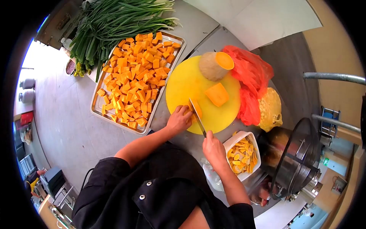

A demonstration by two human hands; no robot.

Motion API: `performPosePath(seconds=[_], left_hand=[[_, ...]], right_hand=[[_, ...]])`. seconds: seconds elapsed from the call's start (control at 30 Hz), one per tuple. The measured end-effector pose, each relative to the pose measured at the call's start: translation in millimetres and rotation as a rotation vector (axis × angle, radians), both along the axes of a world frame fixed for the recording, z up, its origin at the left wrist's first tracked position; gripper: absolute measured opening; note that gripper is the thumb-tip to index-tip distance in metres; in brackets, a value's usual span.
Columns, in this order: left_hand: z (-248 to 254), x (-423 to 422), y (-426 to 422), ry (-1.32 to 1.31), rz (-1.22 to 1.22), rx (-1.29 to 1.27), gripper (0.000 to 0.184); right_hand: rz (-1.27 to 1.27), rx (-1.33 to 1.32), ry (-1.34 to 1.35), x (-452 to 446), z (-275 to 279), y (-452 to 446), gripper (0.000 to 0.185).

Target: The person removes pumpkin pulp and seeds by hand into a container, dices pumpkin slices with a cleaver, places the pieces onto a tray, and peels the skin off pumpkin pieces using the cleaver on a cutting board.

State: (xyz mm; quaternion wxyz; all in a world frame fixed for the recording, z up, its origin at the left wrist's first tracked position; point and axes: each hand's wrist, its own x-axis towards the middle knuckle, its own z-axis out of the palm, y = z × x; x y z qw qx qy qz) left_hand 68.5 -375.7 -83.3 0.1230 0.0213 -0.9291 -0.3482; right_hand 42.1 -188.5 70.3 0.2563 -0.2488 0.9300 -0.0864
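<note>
My right hand is closed around the handle of a knife, whose blade lies against an orange squash piece on the round yellow cutting board. On the blade's left side, my left hand holds that piece with curled fingers. A larger peeled squash block sits farther back on the board. Behind it stands an unpeeled squash section with an orange cut face. Left of the board, a metal tray carries many orange squash cubes.
Green onions lie behind the tray. A red plastic bag and a yellow bag are right of the board. Nearer me, a white container holds peelings, beside a large metal pot. A small bowl is far left.
</note>
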Motion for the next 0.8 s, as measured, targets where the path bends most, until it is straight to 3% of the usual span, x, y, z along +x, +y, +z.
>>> performPosePath(seconds=[0.07, 0.27, 0.43, 0.57, 0.73, 0.8], left_hand=[[-2.5, -0.3, -3.2, 0.015, -0.02, 0.005, 0.037], [0.3, 1.5, -3.5, 0.022, -0.048, 0.013, 0.038], [6.6, -0.8, -6.8, 0.086, -0.072, -0.022, 0.03], [-4.3, 0.0, -11.5, 0.064, -0.113, 0.009, 0.037], [24.2, -1.7, -22.7, 0.04, 0.059, 0.176, 0.023], [55.7, -15.3, -32.0, 0.165, 0.148, 0.141, 0.018]], right_hand=[[-0.004, 0.064, -0.043, -0.9, -11.8, -2.1, 0.019], [-0.089, -0.125, 0.139, 6.1, -119.6, 3.8, 0.021], [-0.117, -0.271, 0.255, 17.5, -119.1, 10.2, 0.016], [-0.143, -0.434, 0.364, 29.3, -131.4, 22.4, 0.015], [-0.164, -0.331, 0.352, 32.7, -107.9, 17.7, 0.016], [-0.172, -0.257, 0.337, 29.6, -96.4, 15.1, 0.016]])
